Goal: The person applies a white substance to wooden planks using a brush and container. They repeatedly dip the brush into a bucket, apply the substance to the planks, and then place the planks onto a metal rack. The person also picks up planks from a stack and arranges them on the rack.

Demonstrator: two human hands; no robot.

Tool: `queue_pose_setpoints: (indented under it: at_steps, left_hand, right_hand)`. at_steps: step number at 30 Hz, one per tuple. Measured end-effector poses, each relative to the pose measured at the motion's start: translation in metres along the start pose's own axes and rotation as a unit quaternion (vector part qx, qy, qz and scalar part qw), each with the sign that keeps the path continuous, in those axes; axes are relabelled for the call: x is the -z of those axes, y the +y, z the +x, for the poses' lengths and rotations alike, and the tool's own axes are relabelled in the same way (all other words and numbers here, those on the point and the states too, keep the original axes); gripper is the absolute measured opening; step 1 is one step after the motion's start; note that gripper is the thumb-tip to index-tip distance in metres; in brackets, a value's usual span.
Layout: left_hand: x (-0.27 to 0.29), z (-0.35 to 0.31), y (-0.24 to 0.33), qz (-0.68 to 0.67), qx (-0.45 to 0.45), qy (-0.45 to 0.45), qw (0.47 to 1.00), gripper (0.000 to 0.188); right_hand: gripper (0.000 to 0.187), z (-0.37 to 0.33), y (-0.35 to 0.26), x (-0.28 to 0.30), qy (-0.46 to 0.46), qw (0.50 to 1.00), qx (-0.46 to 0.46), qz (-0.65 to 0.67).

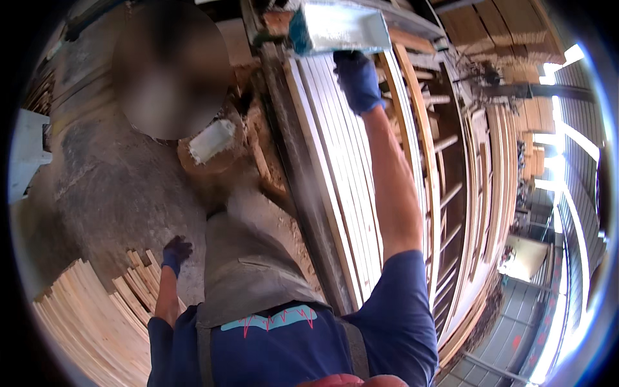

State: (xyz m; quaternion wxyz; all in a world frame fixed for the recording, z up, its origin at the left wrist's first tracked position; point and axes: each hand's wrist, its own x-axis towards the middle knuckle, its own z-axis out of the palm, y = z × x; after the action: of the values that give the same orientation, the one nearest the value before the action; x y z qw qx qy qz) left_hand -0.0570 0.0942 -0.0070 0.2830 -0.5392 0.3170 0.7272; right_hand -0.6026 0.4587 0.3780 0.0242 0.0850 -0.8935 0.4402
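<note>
My right arm reaches forward over long pale planks (342, 135). In a blue glove, my right hand (358, 84) is closed at the near edge of a white-and-teal box-shaped housing (340, 27); its fingertips are partly hidden there. My left hand (176, 251), in a dark blue glove, hangs low beside my leg. Its fingers are loosely apart and hold nothing. The nearest things to it are stacked pale boards (138, 284) at the lower left.
A dark beam (293, 155) runs along the planks' left side. Slatted wooden racks (445, 193) stand at the right. A pale block-like piece (213, 140) lies ahead of my legs, below a large round blurred area. A grey-white cabinet (27, 155) stands at far left.
</note>
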Motion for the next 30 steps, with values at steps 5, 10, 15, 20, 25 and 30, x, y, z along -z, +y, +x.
queue_pose_setpoints:
  at_steps: [5,10,15,20,25,30]
  left_hand:
    - [-0.023,-0.036,-0.023,0.023,-0.043,0.068,0.997,0.038]
    - [-0.116,-0.101,-0.057,0.217,-0.131,-0.047,0.966,0.039]
    - [-0.339,-0.258,-0.166,0.398,-0.191,-0.523,0.729,0.032]
    - [-0.479,-0.351,-0.387,0.585,-0.586,-0.505,0.243,0.054]
    - [-0.48,-0.373,-0.557,0.627,-0.609,-0.465,0.142,0.063]
    - [-0.449,-0.395,-0.694,0.612,-0.619,-0.46,0.175,0.06]
  right_hand:
    - [0.024,-0.051,0.019,0.059,-0.104,0.991,0.019,-0.084]
    - [0.027,-0.154,0.035,0.121,-0.159,0.979,-0.04,-0.124]
    - [0.022,-0.3,0.062,0.193,-0.149,0.969,0.024,-0.196]
    - [0.025,-0.474,0.088,0.277,-0.191,0.946,0.022,-0.261]
    - [0.023,-0.675,0.107,0.353,-0.16,0.945,-0.025,-0.284]
    - [0.029,-0.784,0.135,0.409,-0.196,0.943,0.012,-0.269]
